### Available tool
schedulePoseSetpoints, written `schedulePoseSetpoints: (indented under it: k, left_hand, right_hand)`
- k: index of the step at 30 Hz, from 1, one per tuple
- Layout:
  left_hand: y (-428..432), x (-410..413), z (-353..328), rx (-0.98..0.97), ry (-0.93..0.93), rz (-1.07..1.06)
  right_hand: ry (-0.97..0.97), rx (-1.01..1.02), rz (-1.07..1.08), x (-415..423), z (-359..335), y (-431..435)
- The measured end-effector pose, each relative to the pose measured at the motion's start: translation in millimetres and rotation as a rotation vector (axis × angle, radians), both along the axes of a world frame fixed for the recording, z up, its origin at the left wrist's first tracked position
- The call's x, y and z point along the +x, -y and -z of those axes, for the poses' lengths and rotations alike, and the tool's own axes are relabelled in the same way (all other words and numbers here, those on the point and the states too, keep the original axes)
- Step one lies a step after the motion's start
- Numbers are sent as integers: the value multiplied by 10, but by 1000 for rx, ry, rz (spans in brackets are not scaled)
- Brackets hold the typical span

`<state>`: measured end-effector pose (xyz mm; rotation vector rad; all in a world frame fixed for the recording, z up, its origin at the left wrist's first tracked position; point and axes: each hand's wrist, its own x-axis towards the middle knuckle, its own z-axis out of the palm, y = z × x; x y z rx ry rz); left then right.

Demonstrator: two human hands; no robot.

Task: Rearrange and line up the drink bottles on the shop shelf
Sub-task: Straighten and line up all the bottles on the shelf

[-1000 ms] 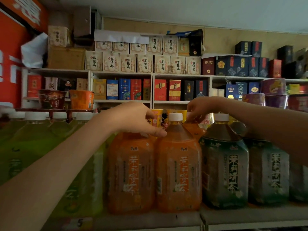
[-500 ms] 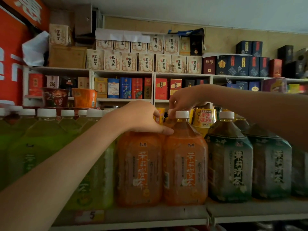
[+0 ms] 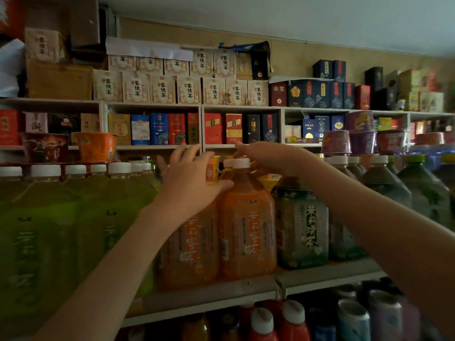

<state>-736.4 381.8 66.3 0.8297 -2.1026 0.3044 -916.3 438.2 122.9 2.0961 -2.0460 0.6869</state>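
the left hand [image 3: 187, 183] has uncurled, fingers now spread above the left orange bottle [image 3: 189, 254]; the right hand [image 3: 266, 156] has slid left, reaching just behind the neighbouring bottle's cap [image 3: 241, 163].

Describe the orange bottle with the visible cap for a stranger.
On the drink shelf, find the front row. Two orange bottles stand between light green bottles and dark green bottles. It is the right orange bottle, its white cap uncovered.

Bare forearms [image 3: 123, 254]; bare left hand [image 3: 189, 185], right hand [image 3: 267, 157].
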Motion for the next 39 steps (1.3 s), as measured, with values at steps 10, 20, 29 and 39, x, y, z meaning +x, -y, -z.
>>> schedulePoseSetpoints:
  k: [10,20,29,39]
  left_hand:
    - [-578,-278,578,-260,-134,7]
    - [-1078,-909,923,-264,-64,102]
    - [-1288,-1731,1028,-32,-343,-117]
    - [-1298,-1951,1013,13,-436,-242]
  right_hand:
    - [12,-372,129,127,474,-550]
    - [139,-822,315,-727,1112,-1290]
    - [97,-750,478,-1972,1348,-1702]
    - [54,-699,405,-2058,1487,-1562]
